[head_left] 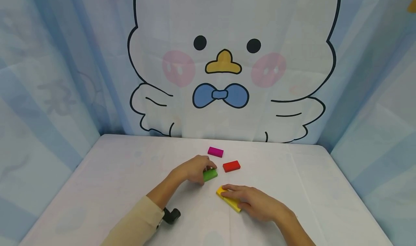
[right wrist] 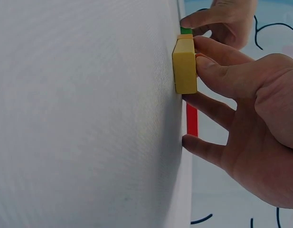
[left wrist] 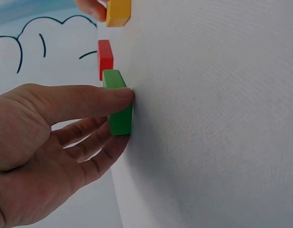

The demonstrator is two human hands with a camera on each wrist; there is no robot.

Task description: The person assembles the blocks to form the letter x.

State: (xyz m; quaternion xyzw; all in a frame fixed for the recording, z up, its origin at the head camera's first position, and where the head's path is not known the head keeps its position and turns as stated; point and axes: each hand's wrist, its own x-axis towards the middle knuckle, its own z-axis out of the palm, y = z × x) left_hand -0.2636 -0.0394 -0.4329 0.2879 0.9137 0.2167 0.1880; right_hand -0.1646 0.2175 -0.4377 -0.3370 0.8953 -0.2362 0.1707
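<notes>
My left hand (head_left: 196,169) pinches a green block (head_left: 210,174) low on the white table; in the left wrist view the thumb lies across the green block (left wrist: 118,107) and fingers support its other side. Nearer the front, my right hand (head_left: 256,202) holds a yellow block (head_left: 233,203) against the table, thumb on its near side and fingers reaching over it. Touching its far end is a more orange-yellow piece (right wrist: 185,36), partly hidden by the yellow block (right wrist: 185,66) in the right wrist view. The two hands are a short distance apart.
A red block (head_left: 232,166) lies just right of the green one, and a magenta block (head_left: 215,152) sits farther back. The white table (head_left: 113,174) ends at a curtain (head_left: 224,119) with a cartoon bird. A black device (head_left: 171,216) is strapped at the left wrist.
</notes>
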